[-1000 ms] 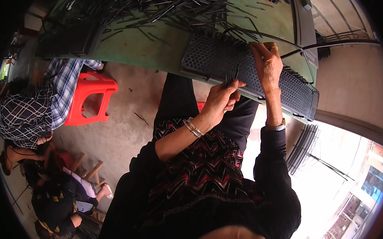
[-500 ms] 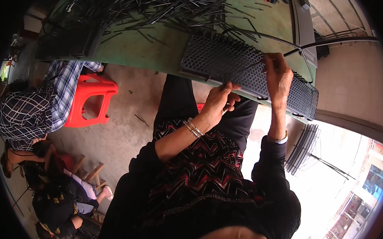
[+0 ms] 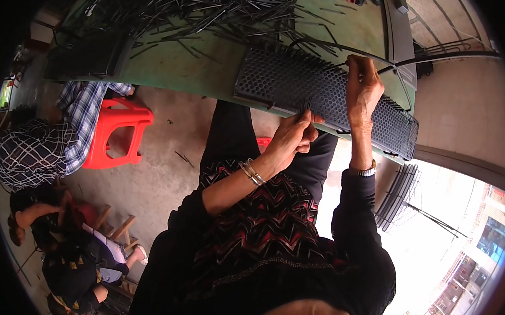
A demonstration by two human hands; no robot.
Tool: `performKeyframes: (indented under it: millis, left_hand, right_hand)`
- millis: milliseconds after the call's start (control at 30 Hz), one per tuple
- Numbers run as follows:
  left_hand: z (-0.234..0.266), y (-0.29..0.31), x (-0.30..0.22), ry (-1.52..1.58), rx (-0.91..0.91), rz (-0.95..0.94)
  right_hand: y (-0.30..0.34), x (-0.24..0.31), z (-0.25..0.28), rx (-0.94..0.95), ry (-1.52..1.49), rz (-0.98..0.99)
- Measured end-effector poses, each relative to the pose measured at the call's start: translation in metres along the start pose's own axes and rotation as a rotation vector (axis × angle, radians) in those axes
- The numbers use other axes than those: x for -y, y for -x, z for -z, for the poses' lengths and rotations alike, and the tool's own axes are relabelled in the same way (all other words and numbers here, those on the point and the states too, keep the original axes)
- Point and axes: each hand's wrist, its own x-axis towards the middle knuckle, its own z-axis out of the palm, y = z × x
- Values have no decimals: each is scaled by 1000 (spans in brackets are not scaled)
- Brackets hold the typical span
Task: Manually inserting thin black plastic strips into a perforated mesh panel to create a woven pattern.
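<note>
A long black rack (image 3: 294,79) with a honeycomb of small round holes lies slantwise along the near edge of the green table (image 3: 170,76). Thin black rods stick up along its far side. At its near edge, my left hand (image 3: 294,136) is closed in a pinch, and the tips of a few thin black sticks (image 3: 305,105) show above its thumb. Over the rack's right half, my right hand (image 3: 364,93) has its fingers bent and pressed together near the far edge. Whatever those fingertips hold is too small to make out.
Loose black sticks (image 3: 218,12) are heaped across the table's far side. A black cable (image 3: 439,56) runs in from the right. On the left, a person in a plaid shirt (image 3: 87,117) is by a red plastic stool (image 3: 119,132); other people sit behind.
My right hand has risen toward the rack's far edge, and the dark line seen before between the hands no longer shows. My left hand has barely shifted.
</note>
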Motion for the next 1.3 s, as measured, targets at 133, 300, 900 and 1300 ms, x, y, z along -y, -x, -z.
performKeyframes:
  millis: [133,300,900,1300]
  left_hand:
    - [0,-2,0,2,-14,13]
    - [-2,-1,-2,-24,34,-8]
    - [8,-4,-2,-197,325,-34]
    - [15,-11,-4,-181,118,31]
  right_hand:
    - [3,-7,-6,2,15,50]
    - [9,-8,-15,115,187,126]
    - [38,5,37,955,-770,-463]
    - [15,3,51,277,-478,-197]
